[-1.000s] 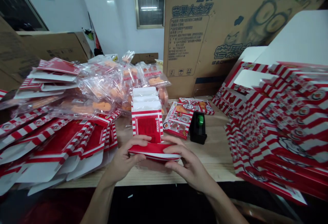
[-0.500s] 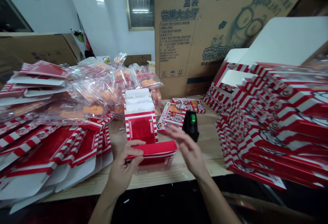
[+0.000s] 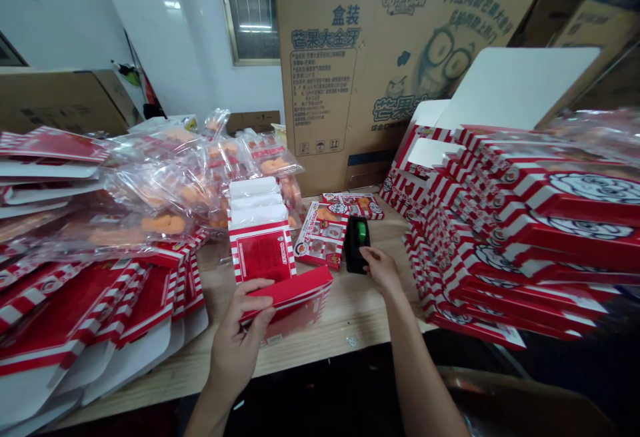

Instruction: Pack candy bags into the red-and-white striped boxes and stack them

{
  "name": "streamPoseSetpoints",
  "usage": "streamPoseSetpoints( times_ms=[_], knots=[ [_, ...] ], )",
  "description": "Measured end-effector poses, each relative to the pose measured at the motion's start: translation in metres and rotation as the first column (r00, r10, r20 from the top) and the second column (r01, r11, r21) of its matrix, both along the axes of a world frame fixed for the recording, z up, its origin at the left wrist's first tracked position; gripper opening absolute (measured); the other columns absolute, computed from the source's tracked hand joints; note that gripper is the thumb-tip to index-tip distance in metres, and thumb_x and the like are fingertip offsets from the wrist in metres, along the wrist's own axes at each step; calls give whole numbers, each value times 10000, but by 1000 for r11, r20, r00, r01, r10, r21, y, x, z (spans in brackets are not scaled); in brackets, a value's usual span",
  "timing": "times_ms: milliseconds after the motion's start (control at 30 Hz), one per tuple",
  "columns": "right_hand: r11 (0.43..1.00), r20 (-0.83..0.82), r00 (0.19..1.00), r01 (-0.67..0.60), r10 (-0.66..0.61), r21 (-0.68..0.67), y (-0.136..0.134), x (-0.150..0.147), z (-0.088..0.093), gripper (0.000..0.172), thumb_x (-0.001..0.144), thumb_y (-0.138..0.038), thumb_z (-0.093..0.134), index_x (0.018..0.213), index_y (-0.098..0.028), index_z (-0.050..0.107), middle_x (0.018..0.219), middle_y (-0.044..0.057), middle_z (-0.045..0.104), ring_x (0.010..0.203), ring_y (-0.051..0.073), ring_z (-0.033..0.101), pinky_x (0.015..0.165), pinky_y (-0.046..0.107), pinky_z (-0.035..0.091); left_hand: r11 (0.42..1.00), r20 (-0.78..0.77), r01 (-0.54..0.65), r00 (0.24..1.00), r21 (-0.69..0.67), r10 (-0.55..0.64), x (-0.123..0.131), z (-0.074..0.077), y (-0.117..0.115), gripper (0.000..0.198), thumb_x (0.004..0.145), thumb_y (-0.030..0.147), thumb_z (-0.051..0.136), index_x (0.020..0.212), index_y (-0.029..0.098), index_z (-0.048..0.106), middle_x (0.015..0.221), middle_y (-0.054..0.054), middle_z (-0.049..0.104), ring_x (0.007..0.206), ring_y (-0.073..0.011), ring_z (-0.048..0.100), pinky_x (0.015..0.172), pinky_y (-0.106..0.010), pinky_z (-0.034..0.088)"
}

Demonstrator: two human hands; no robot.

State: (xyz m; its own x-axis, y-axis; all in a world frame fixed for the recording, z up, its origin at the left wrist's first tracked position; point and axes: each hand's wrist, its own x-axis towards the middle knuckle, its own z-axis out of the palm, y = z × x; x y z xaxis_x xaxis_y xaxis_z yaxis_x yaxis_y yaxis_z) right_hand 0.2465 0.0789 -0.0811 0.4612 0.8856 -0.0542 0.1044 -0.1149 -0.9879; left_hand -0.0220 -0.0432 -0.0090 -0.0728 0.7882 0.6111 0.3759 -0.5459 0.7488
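Note:
My left hand point(image 3: 245, 320) grips the left end of a red and white cardboard box point(image 3: 295, 304), thumb in front and fingers over the top. The box is tilted above the table's front part. At the near end of a black tape dispenser point(image 3: 354, 250) with a green roll, my right hand point(image 3: 380, 269) has its fingertips pinched together; what is between them is too small to see. Just behind the held box stands a row of red boxes with white flaps up point(image 3: 263, 244). A printed flat box point(image 3: 321, 234) lies left of the dispenser.
Stacked red-striped boxes point(image 3: 480, 264) rise on the right. Open boxes point(image 3: 95, 304) lie piled on the left, below clear bags of orange pieces point(image 3: 170, 190). A big brown carton point(image 3: 325, 130) stands at the back of the wooden table point(image 3: 370, 320).
My right hand has gone from beside the box's right end to the tape dispenser, its spread fingers now pinched. The left hand still holds the box, now slanted more. The view has shifted right.

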Motion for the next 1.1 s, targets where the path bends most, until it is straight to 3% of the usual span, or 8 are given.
streamPoseSetpoints(
  times_ms=[233, 367, 533, 667, 800, 867, 933, 1100],
  knots=[
    [995, -103, 994, 57, -48, 87, -19, -7, -29, 390, 573, -556, 613, 647, -173, 614, 704, 48, 635, 678, 183, 609, 635, 312, 506, 1000, 6, -22, 1000, -18, 22, -2, -3, 6, 107, 840, 123, 532, 856, 223, 568, 1037, -33, 638, 948, -130, 615, 777, -226, 486],
    [992, -82, 992, 105, -99, 66, -18, -10, -39, 341, 601, -519, 621, 553, -187, 558, 613, 54, 608, 682, 207, 594, 627, 326, 492, 999, 14, -31, 999, -26, 31, -2, -3, 12, 108, 839, 121, 531, 859, 222, 563, 1031, -24, 641, 967, -124, 607, 779, -214, 481],
    [996, -104, 991, 89, -86, 31, -27, -5, -34, 368, 564, -523, 658, 491, -204, 489, 492, 40, 549, 558, 205, 575, 517, 317, 463, 999, -1, -52, 999, 3, 52, 0, -1, 10, 104, 839, 126, 533, 860, 223, 565, 1044, -12, 636, 967, -108, 602, 807, -203, 471],
    [999, -161, 987, 1, 8, 52, -64, -9, -8, 403, 576, -566, 658, 589, -183, 530, 479, -18, 506, 388, 118, 458, 377, 253, 372, 996, -11, -86, 996, 8, 86, 9, 0, 7, 83, 836, 137, 545, 859, 213, 569, 1040, -26, 632, 975, -118, 599, 792, -206, 484],
    [978, -233, 960, -116, 155, 172, -112, -41, 51, 361, 727, -455, 640, 967, -188, 601, 580, -50, 531, 393, 48, 391, 371, 175, 305, 998, -15, -54, 998, 38, 55, 21, 1, 4, 88, 834, 138, 552, 877, 212, 571, 1021, -28, 624, 963, -124, 608, 798, -223, 490],
    [939, -281, 910, -236, 303, 251, -127, -66, 84, 520, 801, -384, 600, 1275, -251, 433, 567, -66, 547, 390, 49, 399, 380, 159, 323, 998, -20, -50, 999, 34, 50, 26, 1, 3, 91, 834, 141, 556, 886, 212, 576, 1023, -28, 616, 956, -125, 610, 792, -225, 493],
    [905, -314, 866, -295, 389, 307, -132, -90, 107, 661, 820, -347, 583, 1389, -263, 256, 538, -76, 551, 386, 57, 410, 380, 155, 342, 999, -34, -47, 998, 27, 48, 28, 2, 1, 93, 834, 145, 562, 892, 215, 582, 1008, -26, 613, 941, -127, 611, 785, -228, 496],
    [933, -385, 857, -260, 342, 250, -120, -119, 117, 808, 775, -309, 627, 1417, -208, 147, 452, -109, 501, 334, 52, 358, 332, 136, 301, 997, -208, 73, 975, -36, -79, 17, 23, -2, 150, 857, 159, 535, 967, 239, 599, 952, -14, 594, 903, -122, 602, 774, -225, 489]
  ],
)
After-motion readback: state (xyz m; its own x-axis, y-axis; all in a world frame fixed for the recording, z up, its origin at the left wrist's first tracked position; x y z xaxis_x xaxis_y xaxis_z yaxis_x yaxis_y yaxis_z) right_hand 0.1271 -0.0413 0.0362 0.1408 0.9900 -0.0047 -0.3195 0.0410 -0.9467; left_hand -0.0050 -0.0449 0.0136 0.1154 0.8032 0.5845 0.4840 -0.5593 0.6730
